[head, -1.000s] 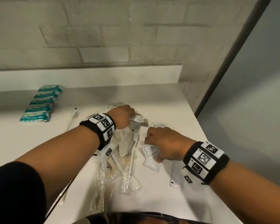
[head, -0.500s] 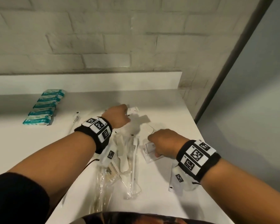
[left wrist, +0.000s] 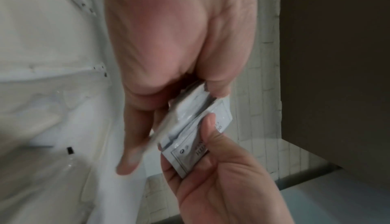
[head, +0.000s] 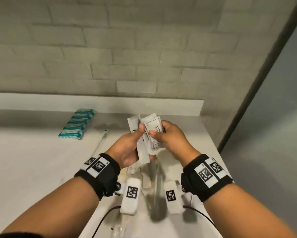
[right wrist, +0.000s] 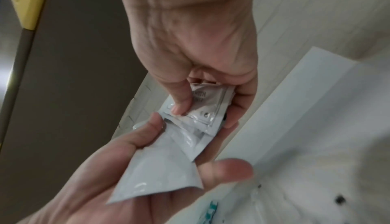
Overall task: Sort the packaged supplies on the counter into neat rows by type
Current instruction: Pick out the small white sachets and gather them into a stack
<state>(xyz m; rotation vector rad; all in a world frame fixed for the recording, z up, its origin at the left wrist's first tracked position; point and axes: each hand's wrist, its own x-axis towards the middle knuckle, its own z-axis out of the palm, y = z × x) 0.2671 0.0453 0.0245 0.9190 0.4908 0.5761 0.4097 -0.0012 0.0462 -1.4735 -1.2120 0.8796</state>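
Note:
Both hands are raised above the white counter and meet over a fan of small white sachets. My left hand grips several of them, thumb on top and fingers underneath; the left wrist view shows the same sachets. My right hand pinches a printed sachet between thumb and fingers at the top of the bunch. A neat row of teal packets lies at the back left. Under my wrists a blurred pile of clear-wrapped items stays on the counter.
One long clear-wrapped stick lies alone right of the teal row. A low white upstand and a brick wall close the back. The counter's right edge drops off beside my right hand. Bare counter stretches to the left.
Both hands have lifted off the pile with sachets and come together in the air. Before, each hand was down on the counter picking at the packets.

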